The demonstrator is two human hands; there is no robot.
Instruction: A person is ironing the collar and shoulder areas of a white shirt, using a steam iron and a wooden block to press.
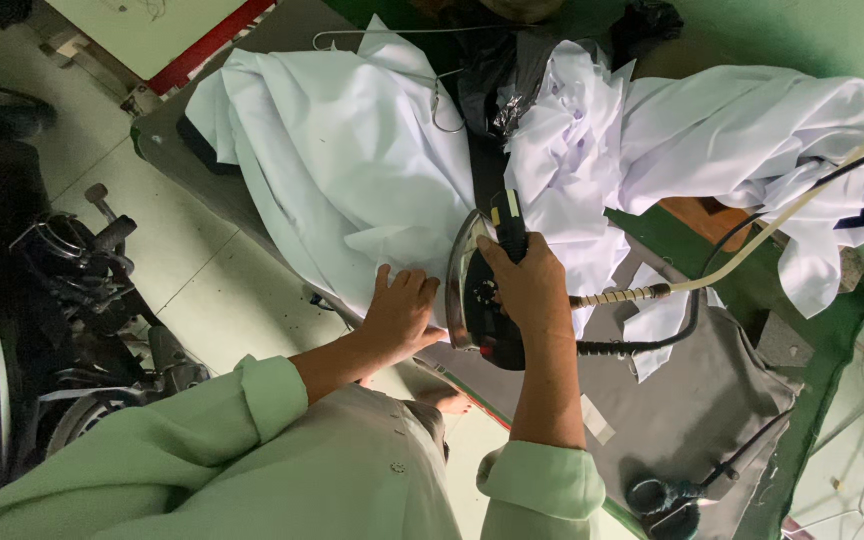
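Grey padded desk point(692, 400) on a tiled floor — ironing station.
White cloth point(352, 170) heaped across it, soft, light; left hand point(400, 315) spread flat on its edge; right hand point(527, 290) closed round the iron point(477, 300) handle — likely heavy, hot-soled.

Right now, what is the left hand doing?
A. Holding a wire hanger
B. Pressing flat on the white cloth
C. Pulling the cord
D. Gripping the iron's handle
B: the left hand lies flat, fingers spread, on the white cloth beside the iron, while the right hand grips the iron's handle.
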